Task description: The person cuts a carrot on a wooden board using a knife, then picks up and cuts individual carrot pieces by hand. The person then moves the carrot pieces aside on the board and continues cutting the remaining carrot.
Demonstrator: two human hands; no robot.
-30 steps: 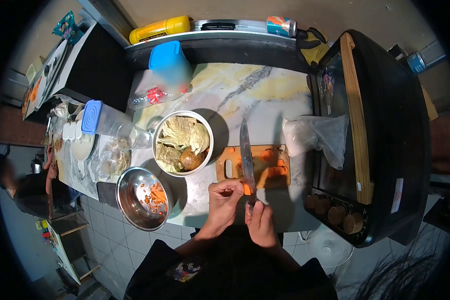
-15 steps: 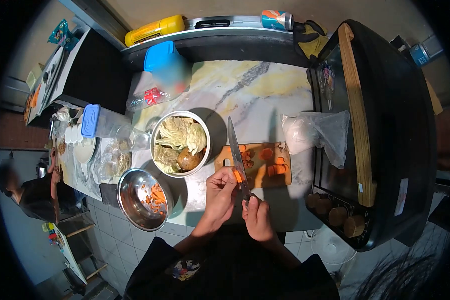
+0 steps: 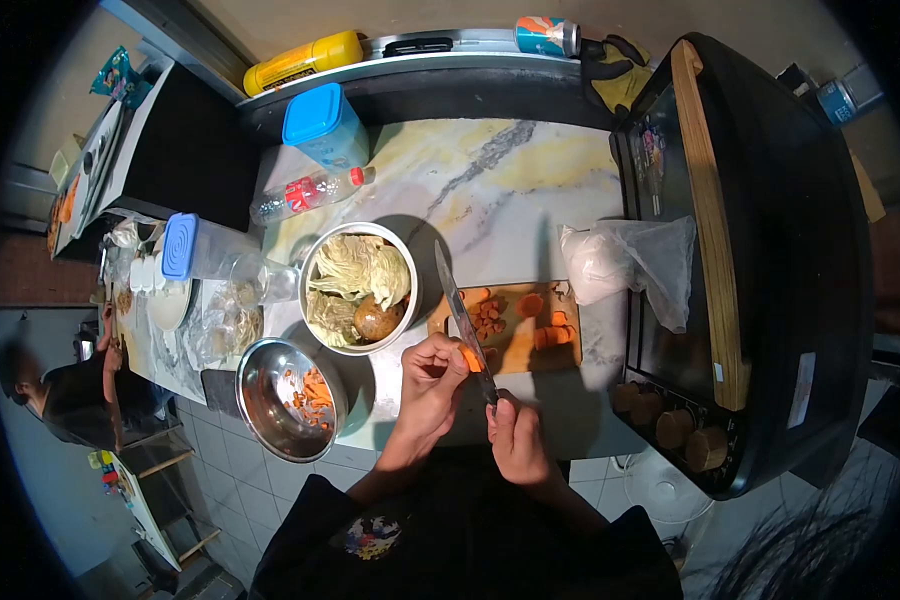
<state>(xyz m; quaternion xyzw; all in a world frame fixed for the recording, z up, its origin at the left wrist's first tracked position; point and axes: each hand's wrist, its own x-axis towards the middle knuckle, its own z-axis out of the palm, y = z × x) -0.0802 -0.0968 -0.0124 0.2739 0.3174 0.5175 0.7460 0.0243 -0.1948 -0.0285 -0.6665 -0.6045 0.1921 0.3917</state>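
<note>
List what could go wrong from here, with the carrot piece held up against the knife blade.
1. The left hand pinches a small carrot piece against the blade of the knife held by the right hand, off the cutting board; a slip could nick the fingertips.
2. The steel bowl seems to sit at the counter's front edge, near the left forearm; a nudge could tip it.
</note>
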